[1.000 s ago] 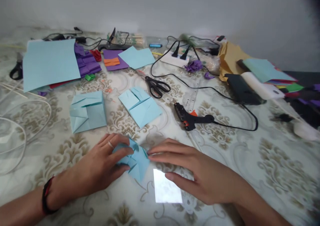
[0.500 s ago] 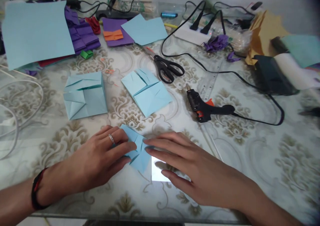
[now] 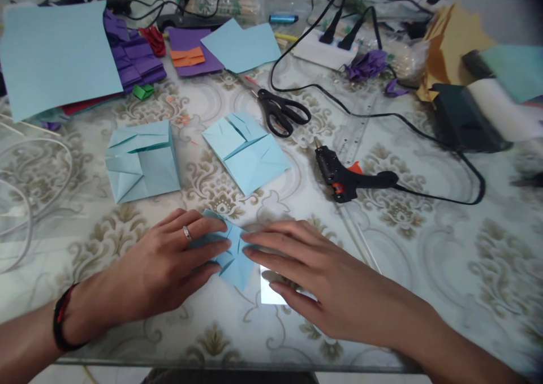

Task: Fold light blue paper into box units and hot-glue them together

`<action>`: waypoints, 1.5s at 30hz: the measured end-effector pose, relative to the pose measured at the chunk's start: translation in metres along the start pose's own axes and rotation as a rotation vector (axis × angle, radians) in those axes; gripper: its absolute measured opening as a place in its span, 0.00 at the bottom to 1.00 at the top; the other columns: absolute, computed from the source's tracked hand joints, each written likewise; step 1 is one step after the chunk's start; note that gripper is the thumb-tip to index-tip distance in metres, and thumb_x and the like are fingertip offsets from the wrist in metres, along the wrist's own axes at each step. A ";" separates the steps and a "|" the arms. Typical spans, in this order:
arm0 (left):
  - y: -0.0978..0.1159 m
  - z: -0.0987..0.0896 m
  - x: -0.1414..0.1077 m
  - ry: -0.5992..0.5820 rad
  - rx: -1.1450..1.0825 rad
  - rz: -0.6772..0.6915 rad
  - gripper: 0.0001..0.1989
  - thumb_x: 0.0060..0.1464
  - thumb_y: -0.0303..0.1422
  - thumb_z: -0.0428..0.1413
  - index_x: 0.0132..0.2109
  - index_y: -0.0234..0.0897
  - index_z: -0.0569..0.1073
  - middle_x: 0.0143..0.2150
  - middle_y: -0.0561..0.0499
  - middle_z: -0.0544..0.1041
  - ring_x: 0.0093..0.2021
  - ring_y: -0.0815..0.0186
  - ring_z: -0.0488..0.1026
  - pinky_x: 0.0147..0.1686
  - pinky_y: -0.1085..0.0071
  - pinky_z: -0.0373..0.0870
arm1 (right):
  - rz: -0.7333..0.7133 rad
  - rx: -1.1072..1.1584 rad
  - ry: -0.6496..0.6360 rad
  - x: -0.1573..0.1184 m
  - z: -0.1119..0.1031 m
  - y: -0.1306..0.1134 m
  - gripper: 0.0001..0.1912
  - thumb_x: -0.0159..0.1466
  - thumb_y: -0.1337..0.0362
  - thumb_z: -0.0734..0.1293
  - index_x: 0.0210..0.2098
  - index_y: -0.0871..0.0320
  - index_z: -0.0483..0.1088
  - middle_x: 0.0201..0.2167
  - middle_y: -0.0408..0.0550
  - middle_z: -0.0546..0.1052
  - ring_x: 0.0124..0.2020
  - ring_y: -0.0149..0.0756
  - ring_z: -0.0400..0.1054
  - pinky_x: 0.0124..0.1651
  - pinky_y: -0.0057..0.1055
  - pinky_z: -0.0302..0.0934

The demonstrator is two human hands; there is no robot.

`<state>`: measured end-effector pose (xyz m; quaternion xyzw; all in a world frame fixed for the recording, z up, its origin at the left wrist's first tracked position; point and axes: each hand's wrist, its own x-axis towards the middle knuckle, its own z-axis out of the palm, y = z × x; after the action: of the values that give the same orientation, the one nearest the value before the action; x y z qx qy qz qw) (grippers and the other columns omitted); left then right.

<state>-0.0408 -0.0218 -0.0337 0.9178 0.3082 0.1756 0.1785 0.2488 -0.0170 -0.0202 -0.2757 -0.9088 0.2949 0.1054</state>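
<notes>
A small folded blue paper lies on the table between my hands. My left hand, with a ring and a dark bracelet, rests its spread fingers on the paper's left part. From the right, my right hand touches the paper's right edge with its fingertips, fingers stretched and apart. Two larger folded light blue papers sit beyond the hands, one at the left and one near the middle. Neither hand is closed around anything.
Black scissors lie behind the middle folded paper. A black glue gun with its cable is at the right, near a clear ruler. A white power strip, light blue sheets and purple paper stand farther back.
The view has shifted slightly. My left fingers have moved a little over the small blue paper; my right hand remains at its right edge.
</notes>
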 end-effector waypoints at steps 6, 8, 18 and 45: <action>-0.002 -0.001 0.001 -0.007 -0.013 0.003 0.17 0.65 0.25 0.57 0.59 0.38 0.73 0.58 0.44 0.77 0.51 0.56 0.74 0.52 0.57 0.71 | -0.002 -0.061 -0.007 0.002 0.004 -0.001 0.19 0.72 0.67 0.64 0.61 0.61 0.72 0.64 0.53 0.71 0.64 0.49 0.61 0.66 0.49 0.63; -0.002 -0.002 0.002 -0.035 -0.006 0.013 0.18 0.64 0.24 0.57 0.59 0.38 0.73 0.60 0.44 0.76 0.52 0.56 0.74 0.52 0.56 0.71 | -0.007 -0.081 -0.010 0.003 0.004 -0.001 0.19 0.72 0.67 0.64 0.61 0.61 0.72 0.64 0.54 0.72 0.64 0.49 0.61 0.65 0.50 0.64; -0.001 -0.006 0.005 -0.117 0.050 0.031 0.20 0.65 0.25 0.57 0.63 0.38 0.71 0.64 0.47 0.76 0.54 0.55 0.71 0.52 0.55 0.69 | 0.005 -0.126 0.022 0.004 0.005 -0.003 0.17 0.73 0.67 0.64 0.59 0.60 0.73 0.63 0.51 0.74 0.62 0.49 0.62 0.61 0.49 0.64; -0.003 -0.005 0.011 -0.055 0.181 -0.114 0.42 0.64 0.41 0.61 0.75 0.39 0.49 0.72 0.32 0.61 0.71 0.44 0.59 0.65 0.42 0.60 | 0.173 -0.087 0.365 0.016 0.020 0.003 0.07 0.71 0.66 0.67 0.45 0.61 0.75 0.45 0.55 0.77 0.50 0.46 0.67 0.56 0.48 0.67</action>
<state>-0.0369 -0.0115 -0.0285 0.9155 0.3696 0.1115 0.1131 0.2302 -0.0158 -0.0371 -0.4060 -0.8593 0.2084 0.2308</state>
